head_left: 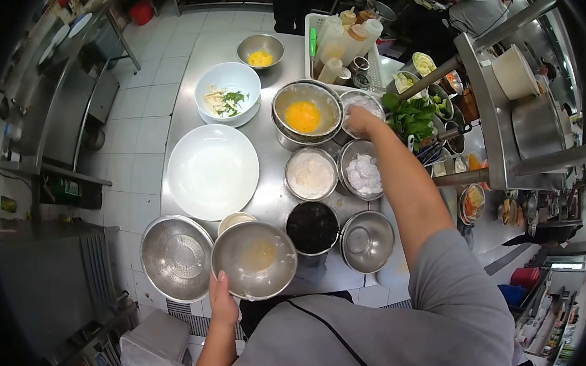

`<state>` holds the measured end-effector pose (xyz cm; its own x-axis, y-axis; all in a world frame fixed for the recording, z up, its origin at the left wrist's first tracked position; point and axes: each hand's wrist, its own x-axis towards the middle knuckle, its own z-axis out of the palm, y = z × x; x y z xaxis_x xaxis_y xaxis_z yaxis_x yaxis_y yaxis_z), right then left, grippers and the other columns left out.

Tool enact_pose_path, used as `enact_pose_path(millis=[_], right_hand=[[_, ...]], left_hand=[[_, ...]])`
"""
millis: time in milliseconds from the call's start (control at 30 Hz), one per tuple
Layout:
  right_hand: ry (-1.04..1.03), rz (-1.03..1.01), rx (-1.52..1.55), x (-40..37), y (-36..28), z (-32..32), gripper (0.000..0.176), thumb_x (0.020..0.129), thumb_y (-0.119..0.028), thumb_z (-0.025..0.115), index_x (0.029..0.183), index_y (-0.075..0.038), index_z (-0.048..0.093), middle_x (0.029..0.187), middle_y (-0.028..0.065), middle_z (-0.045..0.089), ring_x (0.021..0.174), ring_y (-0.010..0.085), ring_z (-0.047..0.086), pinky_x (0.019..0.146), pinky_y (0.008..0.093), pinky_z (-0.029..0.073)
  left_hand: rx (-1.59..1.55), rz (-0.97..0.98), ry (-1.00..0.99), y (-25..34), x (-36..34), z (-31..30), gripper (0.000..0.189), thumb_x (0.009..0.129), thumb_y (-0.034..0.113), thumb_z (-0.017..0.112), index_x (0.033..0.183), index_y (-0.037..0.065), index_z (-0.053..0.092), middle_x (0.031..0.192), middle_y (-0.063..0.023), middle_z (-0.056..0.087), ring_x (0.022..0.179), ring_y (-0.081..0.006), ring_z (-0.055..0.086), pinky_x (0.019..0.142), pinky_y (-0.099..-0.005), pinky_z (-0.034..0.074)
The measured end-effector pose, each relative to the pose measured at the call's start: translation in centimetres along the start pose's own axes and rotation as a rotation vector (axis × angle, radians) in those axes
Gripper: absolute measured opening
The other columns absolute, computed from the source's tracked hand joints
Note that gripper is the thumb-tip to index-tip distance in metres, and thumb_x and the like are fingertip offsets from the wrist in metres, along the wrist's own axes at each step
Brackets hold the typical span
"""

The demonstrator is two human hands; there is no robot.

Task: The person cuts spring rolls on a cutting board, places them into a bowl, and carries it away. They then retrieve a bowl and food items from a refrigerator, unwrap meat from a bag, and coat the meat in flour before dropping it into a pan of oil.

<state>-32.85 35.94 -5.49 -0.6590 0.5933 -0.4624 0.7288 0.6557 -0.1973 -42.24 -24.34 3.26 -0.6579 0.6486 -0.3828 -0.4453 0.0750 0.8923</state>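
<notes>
My left hand [222,298] grips the rim of a steel mixing bowl [279,276], thumb on the inner side. A little pale beige residue lies in that bowl, which I hold tilted near the table's front edge. My right hand [361,121] reaches far forward to a bowl of white powder [363,100], its fingers curled at the bowl; what they hold, if anything, is hidden. Just left of it a steel bowl with egg yolk [303,116] sits on another vessel. Nearer me are a bowl of off-white flour [311,173] and a bowl of white lumpy powder [363,175].
On the left are a large white plate [213,171], a perforated steel bowl [176,258] and a white bowl with chopped herbs [228,92]. A pot with dark contents [312,227] and an empty steel bowl [367,242] stand near me. Sauce bottles [344,43] and a metal shelf [488,101] lie beyond.
</notes>
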Motion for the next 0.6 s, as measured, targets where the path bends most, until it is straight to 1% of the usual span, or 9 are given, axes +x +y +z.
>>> enact_pose_path(millis=[33, 100, 167, 233, 300, 367, 500, 533, 600], right_hand=[[0.227, 0.106, 0.12, -0.1, -0.1, 0.8, 0.055, 0.08, -0.022, 0.077, 0.13, -0.003, 0.066, 0.114, 0.026, 0.071, 0.106, 0.0348, 0.07, 0.095, 0.0389, 0.053], [0.255, 0.061, 0.087, 0.1, 0.5, 0.1, 0.05, 0.078, -0.019, 0.077, 0.125, -0.005, 0.071, 0.114, 0.0255, 0.071, 0.104, 0.035, 0.07, 0.094, 0.0404, 0.054], [-0.088, -0.301, -0.407, 2.9, 3.5, -0.9, 0.054, 0.076, -0.017, 0.075, 0.129, -0.002, 0.068, 0.129, 0.028, 0.067, 0.117, 0.0419, 0.066, 0.102, 0.0438, 0.051], [-0.059, -0.307, -0.361, 2.4, 3.1, -0.5, 0.054, 0.076, -0.014, 0.072, 0.13, -0.003, 0.068, 0.129, 0.0294, 0.067, 0.115, 0.0453, 0.066, 0.102, 0.0455, 0.051], [0.114, -0.046, -0.003, 0.1, 0.6, -0.1, 0.053, 0.078, -0.009, 0.067, 0.131, -0.005, 0.069, 0.118, 0.0283, 0.071, 0.105, 0.0405, 0.07, 0.095, 0.0452, 0.054], [0.019, -0.063, -0.095, 0.0, 0.3, -1.3, 0.054, 0.078, -0.005, 0.064, 0.132, -0.003, 0.067, 0.111, 0.0268, 0.074, 0.102, 0.0373, 0.072, 0.09, 0.0461, 0.056], [0.015, -0.034, 0.058, 0.4, 0.8, -0.1, 0.058, 0.077, -0.005, 0.064, 0.135, 0.001, 0.064, 0.118, 0.027, 0.072, 0.11, 0.0392, 0.07, 0.094, 0.0451, 0.055], [0.114, -0.049, -0.004, 0.4, 0.9, 0.0, 0.058, 0.077, -0.006, 0.065, 0.134, 0.001, 0.064, 0.12, 0.0276, 0.071, 0.111, 0.0408, 0.069, 0.096, 0.045, 0.054], [0.275, 0.012, 0.019, -1.2, -0.3, -1.1, 0.056, 0.078, -0.011, 0.069, 0.132, 0.002, 0.065, 0.124, 0.0291, 0.069, 0.117, 0.0441, 0.066, 0.102, 0.045, 0.051]], left_hand=[[0.009, 0.024, 0.035, -0.4, -0.6, -0.6, 0.052, 0.11, 0.03, 0.042, 0.15, -0.005, 0.043, 0.146, -0.0153, 0.054, 0.135, -0.024, 0.05, 0.116, -0.037, 0.035], [-0.005, 0.009, 0.08, -1.4, -2.1, -1.8, 0.052, 0.11, 0.029, 0.043, 0.15, -0.004, 0.043, 0.146, -0.0158, 0.055, 0.134, -0.0243, 0.052, 0.116, -0.0375, 0.036], [-0.042, 0.004, 0.152, -1.8, -4.1, -2.4, 0.051, 0.11, 0.027, 0.043, 0.15, -0.004, 0.043, 0.145, -0.0161, 0.055, 0.133, -0.025, 0.053, 0.115, -0.0384, 0.038], [-0.084, -0.008, 0.204, -3.0, -6.2, -3.2, 0.051, 0.11, 0.027, 0.043, 0.15, -0.004, 0.043, 0.145, -0.0161, 0.056, 0.133, -0.025, 0.054, 0.115, -0.0385, 0.039], [-0.12, -0.021, 0.27, -4.4, -8.0, -3.8, 0.05, 0.11, 0.026, 0.043, 0.15, -0.004, 0.043, 0.144, -0.0162, 0.056, 0.134, -0.0251, 0.054, 0.115, -0.0387, 0.039], [-0.161, -0.1, 0.318, -6.2, -10.0, -4.1, 0.05, 0.11, 0.025, 0.043, 0.15, -0.005, 0.044, 0.144, -0.0164, 0.057, 0.133, -0.0251, 0.055, 0.114, -0.0387, 0.041], [-0.234, -0.207, 0.424, -7.4, -11.5, -2.6, 0.05, 0.11, 0.026, 0.045, 0.15, -0.005, 0.043, 0.144, -0.0173, 0.057, 0.132, -0.0257, 0.056, 0.113, -0.0379, 0.042], [-0.219, -0.167, 0.432, -9.0, -11.4, -2.8, 0.044, 0.111, 0.023, 0.045, 0.146, -0.002, 0.048, 0.132, -0.0153, 0.063, 0.119, -0.0231, 0.064, 0.101, -0.0352, 0.052], [-0.198, -0.209, 0.409, -10.0, -11.1, -2.5, 0.043, 0.111, 0.024, 0.045, 0.145, -0.001, 0.049, 0.129, -0.0146, 0.065, 0.113, -0.022, 0.066, 0.094, -0.0346, 0.055]])
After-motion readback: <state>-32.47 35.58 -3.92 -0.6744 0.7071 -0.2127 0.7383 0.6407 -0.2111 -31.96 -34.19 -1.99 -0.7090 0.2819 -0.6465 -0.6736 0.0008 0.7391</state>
